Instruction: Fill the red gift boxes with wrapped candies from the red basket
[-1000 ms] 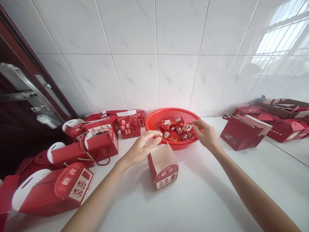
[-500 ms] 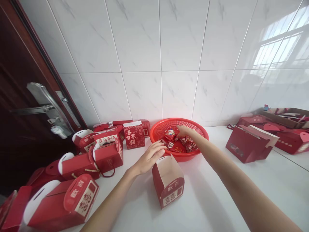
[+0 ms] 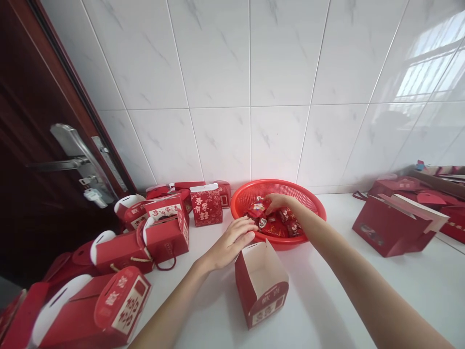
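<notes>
From the head view, the right hand reaches into the red plastic basket, curled onto wrapped sweets, any pinch impossible to tell; the spread left hand sits just behind an open red gift box on the desk

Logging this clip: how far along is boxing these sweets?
Done: several red gift boxes stand folded up on the counter. In hand: the right hand is in the red basket among wrapped sweets; the left hand hovers beside an open box. Left: sweets remain in the basket; what the boxes hold is hidden.
</notes>
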`<action>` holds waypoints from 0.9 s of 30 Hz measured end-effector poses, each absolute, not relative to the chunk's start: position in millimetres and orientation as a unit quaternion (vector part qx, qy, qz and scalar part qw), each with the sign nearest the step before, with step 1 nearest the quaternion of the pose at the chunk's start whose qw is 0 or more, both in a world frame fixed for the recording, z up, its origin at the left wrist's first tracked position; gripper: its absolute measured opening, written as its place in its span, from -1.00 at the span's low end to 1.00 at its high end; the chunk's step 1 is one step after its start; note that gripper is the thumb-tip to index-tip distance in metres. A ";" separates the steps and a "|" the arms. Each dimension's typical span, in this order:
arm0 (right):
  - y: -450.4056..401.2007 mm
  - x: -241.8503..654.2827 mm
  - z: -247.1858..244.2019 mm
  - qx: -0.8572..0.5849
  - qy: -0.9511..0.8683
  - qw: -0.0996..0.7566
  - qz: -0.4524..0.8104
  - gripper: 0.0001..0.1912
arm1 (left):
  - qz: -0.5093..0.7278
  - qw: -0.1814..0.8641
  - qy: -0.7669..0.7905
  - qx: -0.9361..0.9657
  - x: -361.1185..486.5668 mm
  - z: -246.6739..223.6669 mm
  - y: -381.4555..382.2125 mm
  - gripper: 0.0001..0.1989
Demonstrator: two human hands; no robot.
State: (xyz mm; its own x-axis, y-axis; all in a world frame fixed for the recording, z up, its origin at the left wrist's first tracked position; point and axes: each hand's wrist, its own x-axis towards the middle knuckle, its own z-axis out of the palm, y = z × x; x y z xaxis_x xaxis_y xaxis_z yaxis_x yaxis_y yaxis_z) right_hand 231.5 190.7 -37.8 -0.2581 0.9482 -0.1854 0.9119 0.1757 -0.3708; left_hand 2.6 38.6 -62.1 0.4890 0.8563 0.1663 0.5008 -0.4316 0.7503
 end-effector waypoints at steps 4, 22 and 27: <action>195.1 227.5 -45.4 -0.563 -0.780 0.078 0.261 -0.63 | 0.276 0.317 0.412 0.809 4.1 -63.7 39.0 -0.59; 171.8 236.6 -65.8 -0.571 -0.771 0.166 0.227 -0.65 | 0.273 0.319 0.414 0.807 3.7 -67.9 40.8 -0.57; 156.9 234.7 -63.4 -0.539 -0.780 0.215 0.234 -0.70 | 0.272 0.314 0.414 0.810 3.9 -67.2 40.3 -0.57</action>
State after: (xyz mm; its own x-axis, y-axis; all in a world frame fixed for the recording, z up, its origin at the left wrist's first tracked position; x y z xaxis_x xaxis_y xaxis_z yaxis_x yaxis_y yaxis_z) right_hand 234.7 156.9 -63.4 -0.3261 0.9417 0.0831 0.7399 0.3089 -0.5976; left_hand 3.9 40.3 -67.2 0.5082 0.8420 0.1809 0.5002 -0.4595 0.7339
